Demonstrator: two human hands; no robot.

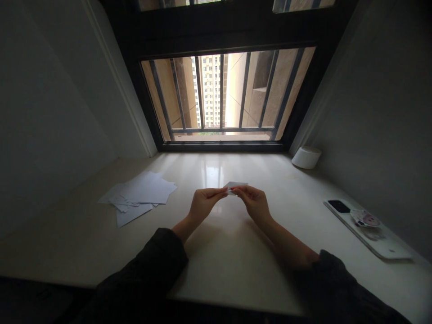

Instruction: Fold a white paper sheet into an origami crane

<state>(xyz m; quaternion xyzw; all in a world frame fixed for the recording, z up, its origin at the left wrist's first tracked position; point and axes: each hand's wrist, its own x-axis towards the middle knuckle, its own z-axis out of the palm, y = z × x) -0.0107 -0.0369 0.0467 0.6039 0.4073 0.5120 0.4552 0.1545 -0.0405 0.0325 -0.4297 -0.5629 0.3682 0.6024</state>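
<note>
A small piece of white paper (237, 184) is pinched between my two hands above the middle of the pale sill top. My left hand (206, 198) grips its near left edge between thumb and fingers. From the other side, my right hand (254, 200) holds the same paper with thumb and fingertips, close to the left fingertips. Part of the paper sticks up behind the fingers; how it is folded is too small to tell. To the left lies a loose pile of white paper sheets (148, 188), with smaller pieces on top.
On the right lies a white phone (388, 245) with a sticker-like grip on its back. A white roll-shaped object (306, 157) stands in the far right corner. Beyond the pale surface (216, 265) is a dark-framed window (219, 147) with bars outside. Walls rise on both sides.
</note>
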